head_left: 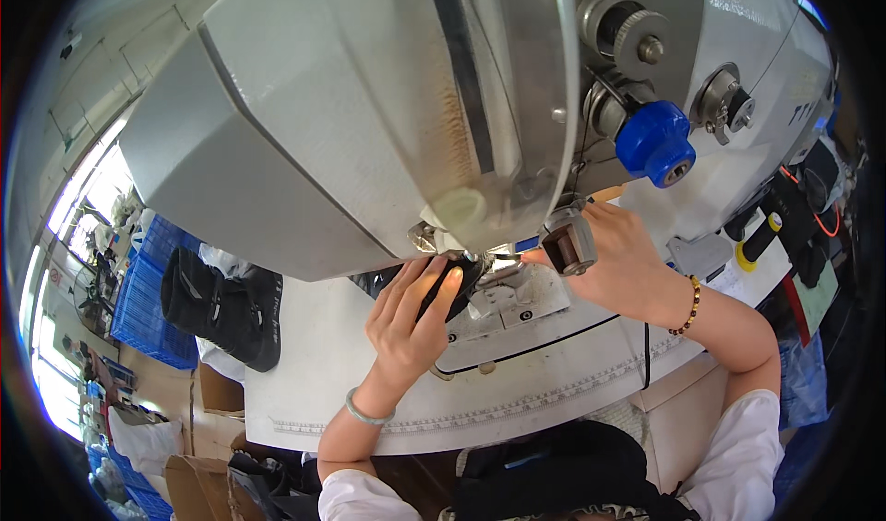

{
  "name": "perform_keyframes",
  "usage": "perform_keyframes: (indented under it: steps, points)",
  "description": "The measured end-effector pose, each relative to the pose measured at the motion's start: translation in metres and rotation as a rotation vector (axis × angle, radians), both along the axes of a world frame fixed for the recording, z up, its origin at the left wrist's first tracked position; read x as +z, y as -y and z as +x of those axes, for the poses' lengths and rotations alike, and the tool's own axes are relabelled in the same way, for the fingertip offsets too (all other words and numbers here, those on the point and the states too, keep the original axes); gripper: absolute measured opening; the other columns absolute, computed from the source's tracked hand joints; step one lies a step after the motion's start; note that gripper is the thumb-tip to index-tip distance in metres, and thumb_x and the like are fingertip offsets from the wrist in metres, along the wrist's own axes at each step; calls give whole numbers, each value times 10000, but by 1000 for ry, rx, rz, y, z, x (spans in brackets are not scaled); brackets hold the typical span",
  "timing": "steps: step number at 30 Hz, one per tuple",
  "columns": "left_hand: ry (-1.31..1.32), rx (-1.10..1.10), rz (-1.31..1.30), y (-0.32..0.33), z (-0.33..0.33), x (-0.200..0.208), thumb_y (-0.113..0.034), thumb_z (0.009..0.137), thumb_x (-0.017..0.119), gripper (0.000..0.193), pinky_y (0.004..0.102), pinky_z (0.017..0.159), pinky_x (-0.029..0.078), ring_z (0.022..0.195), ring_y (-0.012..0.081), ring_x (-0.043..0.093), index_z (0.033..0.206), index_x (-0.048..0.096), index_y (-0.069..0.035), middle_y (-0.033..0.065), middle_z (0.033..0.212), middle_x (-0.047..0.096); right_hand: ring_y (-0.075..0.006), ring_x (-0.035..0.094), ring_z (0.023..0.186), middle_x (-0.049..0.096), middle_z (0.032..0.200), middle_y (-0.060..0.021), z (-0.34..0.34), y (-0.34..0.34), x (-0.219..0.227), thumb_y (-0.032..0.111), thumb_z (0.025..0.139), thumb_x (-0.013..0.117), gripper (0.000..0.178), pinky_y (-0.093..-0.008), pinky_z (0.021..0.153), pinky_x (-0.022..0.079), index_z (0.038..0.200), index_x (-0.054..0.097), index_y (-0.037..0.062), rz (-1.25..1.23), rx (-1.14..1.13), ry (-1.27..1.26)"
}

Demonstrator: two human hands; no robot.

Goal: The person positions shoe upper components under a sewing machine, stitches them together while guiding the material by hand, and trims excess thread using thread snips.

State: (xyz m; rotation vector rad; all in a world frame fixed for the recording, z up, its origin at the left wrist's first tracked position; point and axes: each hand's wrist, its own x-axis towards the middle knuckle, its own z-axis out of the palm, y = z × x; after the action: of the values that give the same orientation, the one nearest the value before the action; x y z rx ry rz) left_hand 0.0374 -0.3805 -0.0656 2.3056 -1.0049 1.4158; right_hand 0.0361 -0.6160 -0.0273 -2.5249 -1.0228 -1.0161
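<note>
A grey-white sewing machine (305,133) fills the upper middle, its needle area low at the centre. My left hand (406,327) is closed on a black piece of material (441,298) beside the needle, thumb on the right and fingers on the left. It holds the piece against the machine bed. My right hand (618,263) is at the right of the needle area, thumb pointing left toward it. Its other fingers are curled and partly hidden behind a metal fitting (568,242); whatever they hold cannot be made out. A tan stick-like part (606,193) shows just above them.
Black boots (231,304) stand on the white table (323,383) at the left. A ruler strip (480,406) runs along its front edge. Blue crates (152,290) and cardboard boxes (198,489) sit beyond the left side. A blue knob (655,143) and black thread spool (761,239) are at the right.
</note>
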Motion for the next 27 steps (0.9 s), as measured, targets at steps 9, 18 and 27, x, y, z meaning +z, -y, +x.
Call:
perform_keyframes:
  steps: [9, 18, 27]
  points:
    - [-8, 55, -40, 6, -7, -1, 35, 696, 569, 240, 331, 770, 519, 925, 270, 631, 907, 653, -41, 100, 932, 636, -258, 530, 567, 539, 628, -82, -1, -7, 4, 295, 757, 687, 311, -344, 493, 403, 709, 536, 28, 125, 4, 1]
    - [-30, 155, 6, 12, -16, -3, 25, 715, 559, 243, 331, 779, 516, 947, 267, 624, 933, 649, -30, 104, 948, 630, -154, 500, 552, 499, 742, -16, -18, -3, -4, 231, 748, 678, 314, -281, 478, 403, 1021, 602, 97, 110, -60, 41]
    - [7, 167, 17, 13, -15, -5, 23, 724, 547, 253, 321, 797, 512, 942, 266, 625, 952, 644, -30, 112, 959, 626, -155, 498, 540, 499, 742, -36, -12, -9, -4, 227, 772, 651, 264, -277, 465, 398, 980, 622, 68, 57, -94, 64]
